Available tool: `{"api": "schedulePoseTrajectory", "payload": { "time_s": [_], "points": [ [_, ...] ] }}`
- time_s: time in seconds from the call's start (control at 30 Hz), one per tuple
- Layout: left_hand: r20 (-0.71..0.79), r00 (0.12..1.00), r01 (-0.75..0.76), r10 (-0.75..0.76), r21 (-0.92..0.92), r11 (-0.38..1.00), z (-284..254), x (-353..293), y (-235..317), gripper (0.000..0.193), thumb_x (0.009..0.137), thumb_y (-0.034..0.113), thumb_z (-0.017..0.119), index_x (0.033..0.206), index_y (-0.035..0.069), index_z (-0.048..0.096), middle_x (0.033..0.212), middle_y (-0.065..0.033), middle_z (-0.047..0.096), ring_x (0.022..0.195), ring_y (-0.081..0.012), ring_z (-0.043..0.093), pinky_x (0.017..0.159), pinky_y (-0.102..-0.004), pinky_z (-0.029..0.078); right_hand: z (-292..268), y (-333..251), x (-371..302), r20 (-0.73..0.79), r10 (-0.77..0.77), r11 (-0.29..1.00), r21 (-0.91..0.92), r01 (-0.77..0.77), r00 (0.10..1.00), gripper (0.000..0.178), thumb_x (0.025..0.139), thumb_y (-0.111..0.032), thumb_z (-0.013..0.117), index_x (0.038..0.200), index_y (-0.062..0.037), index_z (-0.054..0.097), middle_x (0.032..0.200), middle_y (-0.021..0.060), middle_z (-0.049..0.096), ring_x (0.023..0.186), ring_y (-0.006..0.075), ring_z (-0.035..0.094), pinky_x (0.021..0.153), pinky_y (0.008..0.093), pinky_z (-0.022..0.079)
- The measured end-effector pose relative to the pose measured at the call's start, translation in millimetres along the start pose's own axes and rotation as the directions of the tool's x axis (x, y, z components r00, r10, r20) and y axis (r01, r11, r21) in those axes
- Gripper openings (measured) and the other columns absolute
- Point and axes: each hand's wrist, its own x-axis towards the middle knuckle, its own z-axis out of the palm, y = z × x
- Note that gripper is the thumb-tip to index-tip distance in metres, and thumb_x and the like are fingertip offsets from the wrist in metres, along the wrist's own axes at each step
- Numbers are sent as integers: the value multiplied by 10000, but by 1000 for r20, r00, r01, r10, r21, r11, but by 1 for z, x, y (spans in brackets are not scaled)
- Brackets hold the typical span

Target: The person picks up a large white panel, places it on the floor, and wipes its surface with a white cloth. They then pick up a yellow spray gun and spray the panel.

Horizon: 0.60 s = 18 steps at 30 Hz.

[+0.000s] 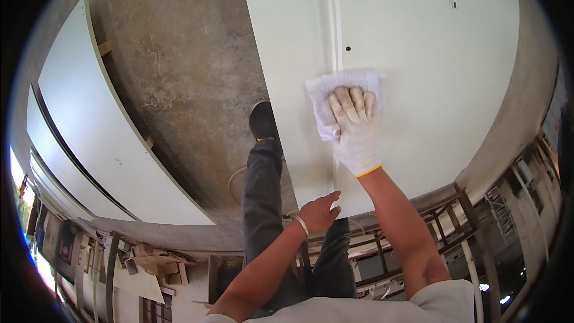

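A large pale white-green panel (418, 96) lies in front of me, with a raised double strip running lengthwise and a small dark hole beside it. My right hand (357, 116), in a white knit glove with a yellow cuff edge, presses a folded white cloth (323, 98) against the panel surface, fingers over the cloth. Bare except for a light bracelet (301, 225) at the wrist, my left hand (320, 212) is at the panel's near edge. Its thumb and forefinger point apart to the right and nothing shows in it; whether it touches the panel is unclear.
More white panels (113, 125) lie on the left, raised on small wood blocks. Between them stretches a stained concrete floor (185, 48), where my shoe (262, 121) stands beside the panel. Behind me are a brown metal frame (430, 218) and wood scraps (158, 260).
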Motion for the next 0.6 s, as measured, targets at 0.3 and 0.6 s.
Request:
{"api": "schedulePoseTrajectory", "payload": {
  "time_s": [0.3, 0.6],
  "points": [
    [-13, 999, 51, -50, 66, 997, 9, 0, -17, 581, 1002, 276, 564, 1503, 20, 422, 1429, -171, 591, 1314, -341, 557, 1095, -391, 430, -5, 79, 193, -177, -157, 927, -364, 84, 972, 573, 904, -220, 559, 1453, -60, 534, 1537, 185, 475, 1475, 313, 370, 1242, 402, 251],
    [44, 998, 36, -38, 49, 998, 2, 3, -7, 586, 1003, 287, 570, 1507, 28, 419, 1418, -167, 599, 1289, -328, 577, 1071, -389, 450, 18, 7, -107, 207, -62, 996, 76, 47, 976, 626, 707, -170, 682, 1313, -36, 598, 1401, 94, 542, 1334, 311, 449, 1130, 500, 321]
  ]
}}
